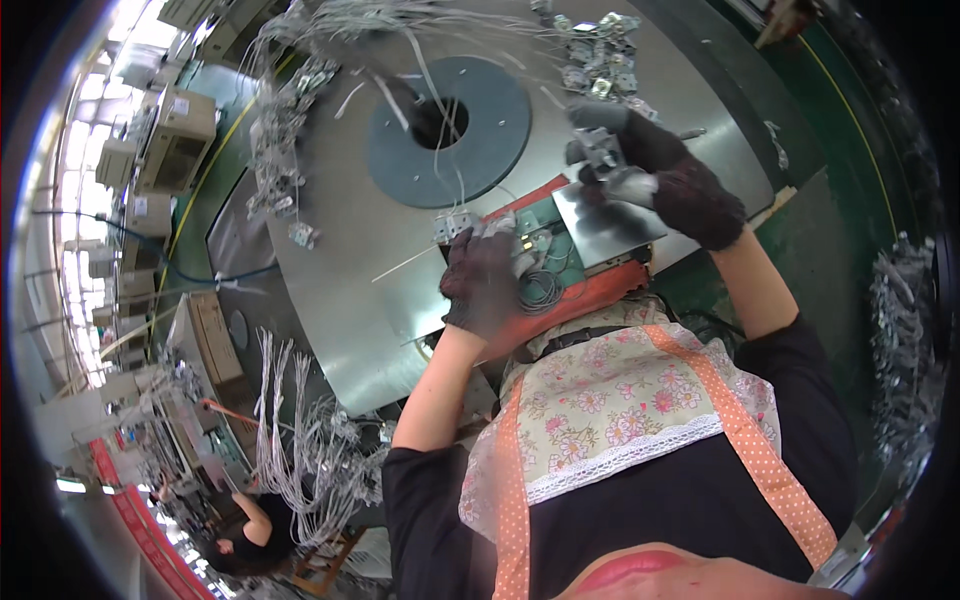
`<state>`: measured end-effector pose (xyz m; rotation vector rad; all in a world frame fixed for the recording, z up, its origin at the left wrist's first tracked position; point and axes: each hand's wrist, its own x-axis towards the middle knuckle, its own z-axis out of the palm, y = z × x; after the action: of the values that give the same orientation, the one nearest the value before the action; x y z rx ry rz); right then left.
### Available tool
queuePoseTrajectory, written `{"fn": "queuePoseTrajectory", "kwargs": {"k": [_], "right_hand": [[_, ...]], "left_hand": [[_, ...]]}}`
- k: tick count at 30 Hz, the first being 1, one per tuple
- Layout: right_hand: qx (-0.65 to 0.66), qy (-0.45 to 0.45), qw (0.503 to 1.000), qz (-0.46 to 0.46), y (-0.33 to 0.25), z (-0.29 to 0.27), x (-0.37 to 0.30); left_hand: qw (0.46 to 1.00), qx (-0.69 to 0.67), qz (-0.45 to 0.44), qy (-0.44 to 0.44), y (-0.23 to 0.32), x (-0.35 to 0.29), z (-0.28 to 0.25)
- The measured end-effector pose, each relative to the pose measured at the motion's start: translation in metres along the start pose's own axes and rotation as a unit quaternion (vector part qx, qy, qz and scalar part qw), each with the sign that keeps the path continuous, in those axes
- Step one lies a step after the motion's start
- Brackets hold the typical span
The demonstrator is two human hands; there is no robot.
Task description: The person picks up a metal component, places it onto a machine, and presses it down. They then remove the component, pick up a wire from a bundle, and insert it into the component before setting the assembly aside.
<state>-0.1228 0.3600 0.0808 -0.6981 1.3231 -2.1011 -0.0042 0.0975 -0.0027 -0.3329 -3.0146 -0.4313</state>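
Note:
Both my hands wear dark knitted gloves with grey fingertips. Held up over the right side of the work spot, my right hand point(665, 175) is closed round a small silvery metal part point(602, 155). Beneath it lies a shiny flat metal plate point(610, 222). My left hand point(482, 275) has its fingers curled down at the table, against a small metal block point(456, 226); what they grip is hidden and slightly blurred. Right beside that hand are a coil of thin grey cable point(541, 290) and a green board-like surface point(562, 250) with small brass-coloured pieces.
A metal table point(340, 300) carries a dark grey disc point(500, 110) with a hole and cables through it. Small metal parts point(600, 65) pile at the far edge, cabled ones point(280, 150) at the left. Bundled cables point(310, 450) hang lower left; a person point(260, 525) sits beyond.

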Motion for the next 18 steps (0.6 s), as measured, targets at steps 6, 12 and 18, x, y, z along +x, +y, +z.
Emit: {"fn": "queuePoseTrajectory", "kwargs": {"k": [6, 12, 18], "right_hand": [[-0.179, 0.074, 0.98, 0.048, -0.025, -0.005, -0.009], [-0.13, 0.034, 0.991, 0.002, -0.006, 0.004, 0.001], [-0.551, -0.097, 0.82, -0.123, 0.052, 0.043, 0.023]], "left_hand": [[0.981, -0.172, -0.04, 0.081, -0.009, 0.008, -0.002], [0.965, -0.117, -0.185, -0.146, -0.027, 0.078, -0.038], [0.946, 0.15, -0.212, -0.195, -0.105, 0.085, -0.006]]}}
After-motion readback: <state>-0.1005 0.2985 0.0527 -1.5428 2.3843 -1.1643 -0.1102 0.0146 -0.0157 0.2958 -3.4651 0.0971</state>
